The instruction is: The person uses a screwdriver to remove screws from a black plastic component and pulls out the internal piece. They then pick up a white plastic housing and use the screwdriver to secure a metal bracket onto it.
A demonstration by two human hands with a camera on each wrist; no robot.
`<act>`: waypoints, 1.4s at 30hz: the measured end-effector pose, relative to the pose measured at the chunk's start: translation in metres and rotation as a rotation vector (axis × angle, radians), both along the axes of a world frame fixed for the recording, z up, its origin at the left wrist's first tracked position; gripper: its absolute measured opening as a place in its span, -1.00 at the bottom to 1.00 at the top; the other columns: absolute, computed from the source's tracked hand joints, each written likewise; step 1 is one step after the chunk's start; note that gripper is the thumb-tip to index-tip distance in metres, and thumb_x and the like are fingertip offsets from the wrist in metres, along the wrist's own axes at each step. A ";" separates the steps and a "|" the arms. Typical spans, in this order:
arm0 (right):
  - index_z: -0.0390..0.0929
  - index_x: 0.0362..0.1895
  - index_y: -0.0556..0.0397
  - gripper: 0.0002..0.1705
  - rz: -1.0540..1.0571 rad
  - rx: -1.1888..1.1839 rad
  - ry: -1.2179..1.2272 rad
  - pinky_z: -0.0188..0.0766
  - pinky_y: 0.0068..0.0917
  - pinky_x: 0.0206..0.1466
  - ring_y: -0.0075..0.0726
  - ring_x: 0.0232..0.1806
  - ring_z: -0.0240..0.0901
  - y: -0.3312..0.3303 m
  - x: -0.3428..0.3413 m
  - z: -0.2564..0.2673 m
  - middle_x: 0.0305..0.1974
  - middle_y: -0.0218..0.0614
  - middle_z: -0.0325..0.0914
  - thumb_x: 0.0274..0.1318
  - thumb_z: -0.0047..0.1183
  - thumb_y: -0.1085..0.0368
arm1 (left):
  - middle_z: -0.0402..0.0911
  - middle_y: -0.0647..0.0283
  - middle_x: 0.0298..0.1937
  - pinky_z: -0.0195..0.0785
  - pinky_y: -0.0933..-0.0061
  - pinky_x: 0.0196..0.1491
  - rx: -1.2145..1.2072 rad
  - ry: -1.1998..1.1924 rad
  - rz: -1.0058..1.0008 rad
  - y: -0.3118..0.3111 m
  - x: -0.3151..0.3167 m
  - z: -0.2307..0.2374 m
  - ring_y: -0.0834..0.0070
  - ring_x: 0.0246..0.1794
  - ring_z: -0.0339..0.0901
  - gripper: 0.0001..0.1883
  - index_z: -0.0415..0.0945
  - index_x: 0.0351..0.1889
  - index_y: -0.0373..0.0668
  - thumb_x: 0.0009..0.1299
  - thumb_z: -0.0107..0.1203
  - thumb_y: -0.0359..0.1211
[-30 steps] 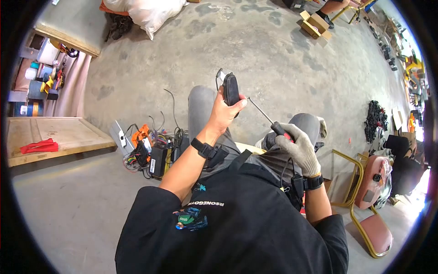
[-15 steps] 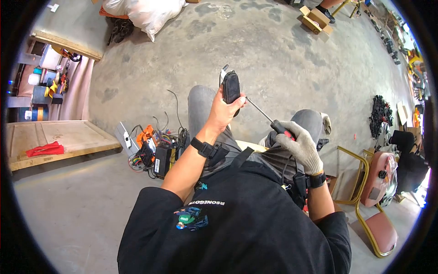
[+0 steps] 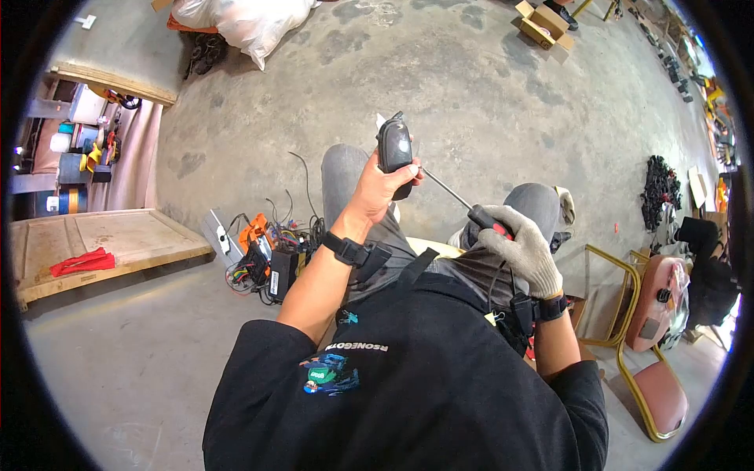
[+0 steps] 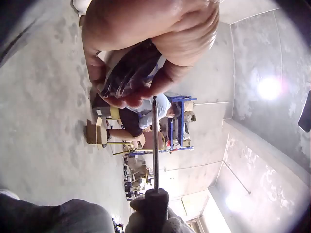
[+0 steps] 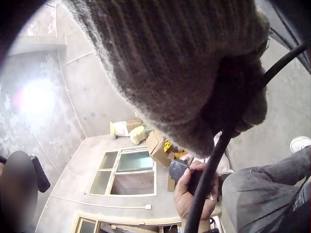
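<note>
One black, rounded thing (image 3: pixel 395 147) was up in front of me, over the floor (image 3: pixel 471 118) and between my knees and the big white bag (image 3: pixel 255 31). Half a second ago it showed me a dull side, but now it had turned and its side was shiny, with a bright spot on it. A small pale bit (image 3: pixel 381 121) poked out at its top, and less of that bit showed than before. My left hand (image 3: pixel 377 188) was bare and held the black thing tight, with my thumb on one side and my fingers bent round the other. My right hand (image 3: pixel 522 250) wore a knitted glove, and its fingers were curled round the red and black handle of a screwdriver (image 3: pixel 481 218). The long metal stick of it still pointed at my left hand, and its tip was right by my fingers. I could not tell if the tip touched the black thing. My grey knees were bent on both sides, just as before. Next to my left knee lay the heap of wires (image 3: pixel 263 259). Past that, a red cloth (image 3: pixel 82 262) was on the wooden board (image 3: pixel 157 235). On my other side, the pink chair (image 3: pixel 660 392) had slid a little outward in my view.
</note>
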State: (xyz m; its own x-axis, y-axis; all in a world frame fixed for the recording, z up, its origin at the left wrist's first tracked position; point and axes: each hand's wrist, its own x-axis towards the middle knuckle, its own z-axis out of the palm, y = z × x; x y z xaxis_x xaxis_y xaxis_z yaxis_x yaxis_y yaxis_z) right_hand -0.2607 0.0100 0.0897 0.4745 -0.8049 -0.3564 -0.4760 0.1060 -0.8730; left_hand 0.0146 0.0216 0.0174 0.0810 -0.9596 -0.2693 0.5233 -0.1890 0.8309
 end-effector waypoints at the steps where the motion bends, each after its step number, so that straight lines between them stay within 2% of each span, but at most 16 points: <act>1: 0.57 0.08 0.26 -0.48 0.008 0.002 -0.008 0.39 -0.47 0.08 -0.39 -0.11 0.52 -0.001 0.000 0.000 -0.15 -0.18 0.63 0.07 0.18 0.19 | 0.60 0.26 -0.18 0.56 0.41 -0.14 0.002 -0.001 -0.001 0.000 0.000 0.000 0.47 -0.24 0.62 -0.49 0.32 0.27 -0.22 0.37 0.22 -0.53; 11: 0.59 0.06 0.24 -0.49 0.000 0.067 0.013 0.38 -0.48 0.05 -0.35 -0.14 0.50 -0.003 0.000 0.008 -0.17 -0.17 0.60 0.07 0.19 0.17 | 0.61 0.26 -0.21 0.55 0.43 -0.13 -0.029 -0.017 -0.030 -0.002 0.006 -0.001 0.49 -0.25 0.62 -0.48 0.33 0.26 -0.21 0.35 0.24 -0.51; 22: 0.59 0.07 0.24 -0.46 0.024 -0.005 0.005 0.37 -0.47 0.05 -0.34 -0.14 0.50 -0.002 -0.001 0.005 -0.17 -0.18 0.60 0.07 0.24 0.14 | 0.63 0.30 -0.19 0.53 0.44 -0.10 -0.034 -0.084 -0.101 -0.002 0.011 0.002 0.52 -0.23 0.63 -0.45 0.35 0.29 -0.18 0.33 0.25 -0.51; 31: 0.61 0.08 0.20 -0.45 0.054 -0.016 -0.004 0.36 -0.47 -0.08 -0.40 -0.27 0.42 -0.002 -0.005 -0.001 -0.31 -0.27 0.51 0.05 0.31 0.13 | 0.57 0.36 -0.23 0.46 0.49 -0.13 -0.045 -0.234 -0.197 -0.002 0.012 0.013 0.60 -0.26 0.53 -0.53 0.39 0.22 -0.16 0.35 0.22 -0.45; 37: 0.61 0.08 0.19 -0.47 0.042 -0.016 0.008 0.35 -0.50 -0.10 -0.43 -0.28 0.40 -0.002 -0.003 0.004 -0.32 -0.29 0.49 0.05 0.31 0.17 | 0.57 0.37 -0.24 0.45 0.51 -0.15 -0.039 -0.239 -0.210 -0.001 0.012 0.012 0.61 -0.27 0.53 -0.55 0.40 0.19 -0.16 0.33 0.22 -0.46; 42: 0.61 0.07 0.18 -0.51 0.059 -0.054 0.007 0.38 -0.50 -0.05 -0.41 -0.26 0.43 -0.003 -0.007 0.000 -0.30 -0.28 0.53 0.04 0.30 0.23 | 0.59 0.40 -0.26 0.44 0.55 -0.16 -0.023 -0.274 -0.239 -0.001 0.013 0.010 0.65 -0.27 0.54 -0.62 0.46 0.07 -0.17 0.30 0.28 -0.45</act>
State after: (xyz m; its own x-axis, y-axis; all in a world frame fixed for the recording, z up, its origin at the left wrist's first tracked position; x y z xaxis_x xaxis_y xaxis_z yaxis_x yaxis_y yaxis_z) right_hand -0.2674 0.0073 0.0900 0.5191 -0.7939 -0.3165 -0.4861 0.0304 -0.8734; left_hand 0.0273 0.0206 0.0278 -0.0798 -0.9659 -0.2465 0.2244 -0.2583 0.9396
